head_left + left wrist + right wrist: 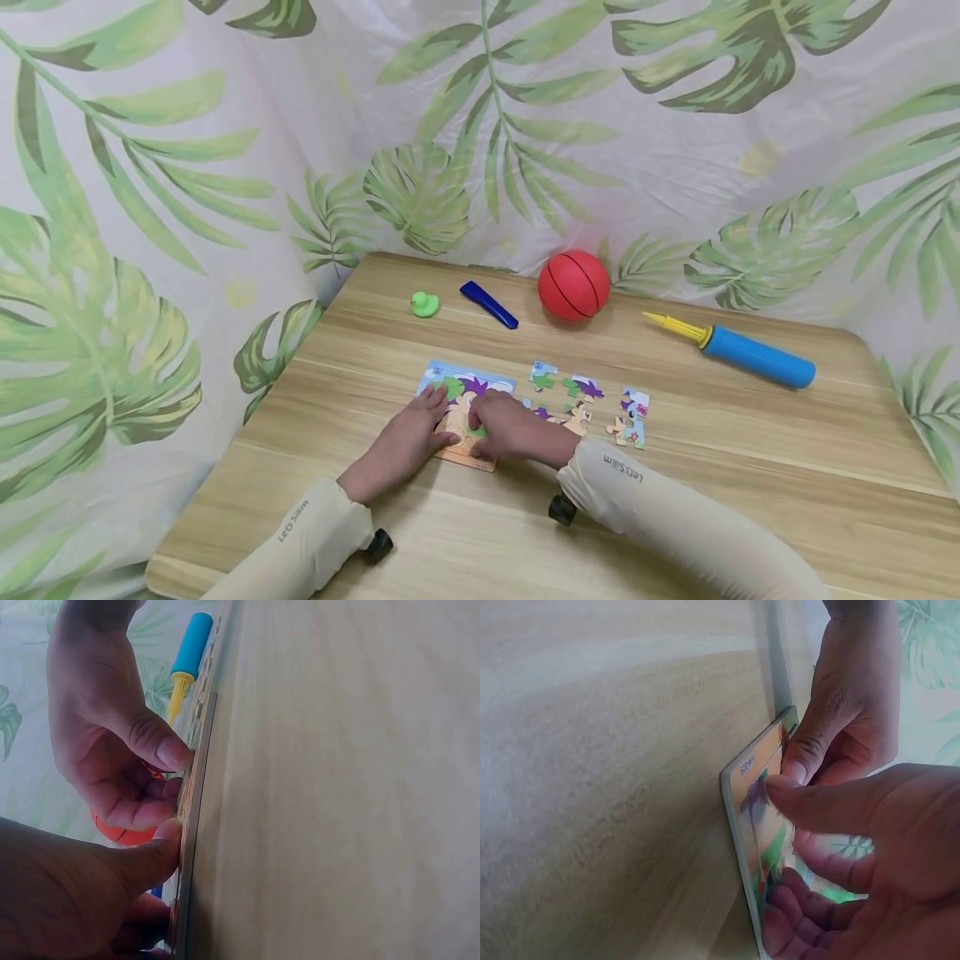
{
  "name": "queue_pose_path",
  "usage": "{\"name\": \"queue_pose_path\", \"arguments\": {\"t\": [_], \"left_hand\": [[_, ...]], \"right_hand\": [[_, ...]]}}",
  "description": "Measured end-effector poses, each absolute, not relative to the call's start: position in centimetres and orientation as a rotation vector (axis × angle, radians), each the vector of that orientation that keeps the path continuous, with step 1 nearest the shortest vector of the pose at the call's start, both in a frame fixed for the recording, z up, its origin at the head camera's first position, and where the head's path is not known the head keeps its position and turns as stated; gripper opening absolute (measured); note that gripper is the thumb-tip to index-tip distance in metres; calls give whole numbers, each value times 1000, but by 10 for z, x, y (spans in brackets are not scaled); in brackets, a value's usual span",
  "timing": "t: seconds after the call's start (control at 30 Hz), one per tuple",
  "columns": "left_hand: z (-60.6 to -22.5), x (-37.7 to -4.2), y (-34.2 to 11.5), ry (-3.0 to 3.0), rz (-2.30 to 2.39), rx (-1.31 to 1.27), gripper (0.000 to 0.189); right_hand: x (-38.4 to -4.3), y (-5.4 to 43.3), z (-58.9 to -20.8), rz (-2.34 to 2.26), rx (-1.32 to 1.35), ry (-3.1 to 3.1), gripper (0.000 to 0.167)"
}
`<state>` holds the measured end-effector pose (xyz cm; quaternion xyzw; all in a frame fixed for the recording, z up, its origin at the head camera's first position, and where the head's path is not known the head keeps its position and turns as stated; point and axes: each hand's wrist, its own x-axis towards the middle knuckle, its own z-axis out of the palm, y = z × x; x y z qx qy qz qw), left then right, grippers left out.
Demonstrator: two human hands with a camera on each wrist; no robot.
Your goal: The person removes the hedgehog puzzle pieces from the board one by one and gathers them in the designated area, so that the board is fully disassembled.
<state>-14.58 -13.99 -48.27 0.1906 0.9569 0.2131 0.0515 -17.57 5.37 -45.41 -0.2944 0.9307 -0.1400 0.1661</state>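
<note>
In the head view, a jigsaw puzzle board (468,461) with a cartoon figure with purple hair lies on the wooden table. My left hand (408,429) rests on its left side, fingers forward and thumb (448,439) on the picture. Over the board's right side, my right hand (506,423) has curled fingers and thumb around a puzzle piece (769,847) low against the board. The right wrist view shows purple and green print between that thumb and the fingertips. Both hands work close together and cover much of the picture.
Several loose puzzle pieces (633,417) lie right of the board, some beside my right wrist. Farther back are a green toy duck (425,305), a dark blue stick-like object (489,305), a red ball (573,286) and a blue hand pump (757,354). A leaf-print curtain (517,125) hangs behind the table.
</note>
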Motion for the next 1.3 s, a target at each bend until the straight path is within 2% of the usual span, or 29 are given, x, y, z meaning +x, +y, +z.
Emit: {"name": "queue_pose_path", "arguments": {"t": [0.17,0.37,0.57,0.8,1.03,1.3], "left_hand": [[-484,-145,-138,2908,646,586,63],[-486,-145,-137,2903,655,595,64],[-486,-146,-136,2895,653,590,65],[-482,-146,-138,2895,624,581,66],[-479,-146,-138,2905,610,587,67],[-478,-146,-138,2891,597,603,67]], "right_hand": [[-178,54,-457,-500,-754,2614,32],[-181,59,-456,-728,-712,2551,16],[-184,76,-443,-899,-674,2468,14],[-189,146,-416,-877,-723,2492,13],[-176,224,-411,-773,-606,2509,13],[-157,257,-419,-701,-609,2433,13]]}}
